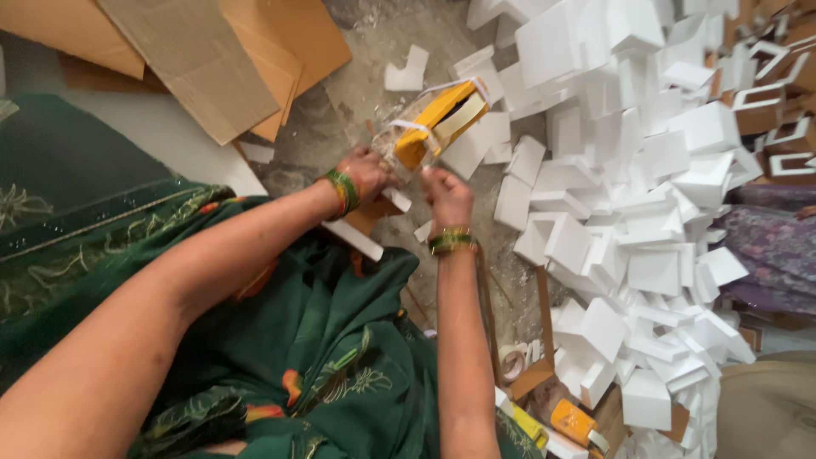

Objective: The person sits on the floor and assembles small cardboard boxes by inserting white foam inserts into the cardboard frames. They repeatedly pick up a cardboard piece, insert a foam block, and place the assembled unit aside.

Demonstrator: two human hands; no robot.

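Left hand [365, 172], right hand [445, 197], gripping yellow box [435, 123]

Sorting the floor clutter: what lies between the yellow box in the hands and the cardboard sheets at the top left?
In the head view, only bare, dusty grey floor separates the yellow box from the cardboard sheets.

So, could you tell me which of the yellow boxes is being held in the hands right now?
The yellow box with white foam at its ends, held by both hands; the other lies untouched at the bottom.
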